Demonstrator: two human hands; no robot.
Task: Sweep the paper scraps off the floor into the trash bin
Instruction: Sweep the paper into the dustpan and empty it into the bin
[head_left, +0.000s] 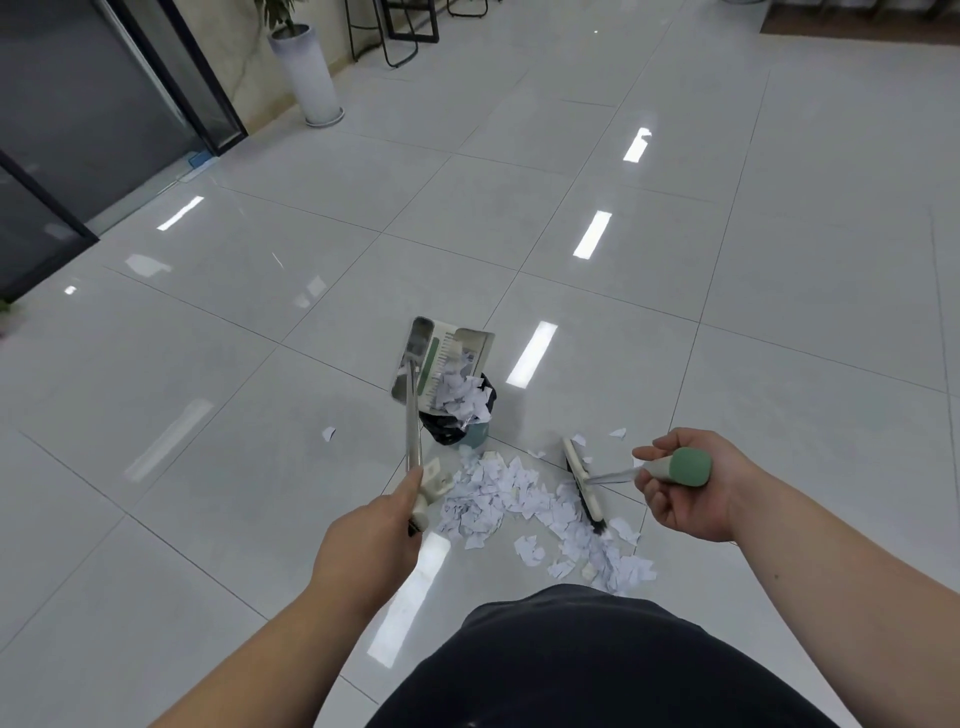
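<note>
Tipping dustpan (441, 353) scraps (460, 395), seemingly into bin (477, 435), broom (584, 483) grounded.

Bright overhead glare on floor (675, 291); edges warped

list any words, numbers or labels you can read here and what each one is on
No text in this view can be read.
Label inside the dustpan: a green stripe and rows of fine print, too small and blurred to read.
Broom, trash bin, paper scraps: no print visible.
</note>
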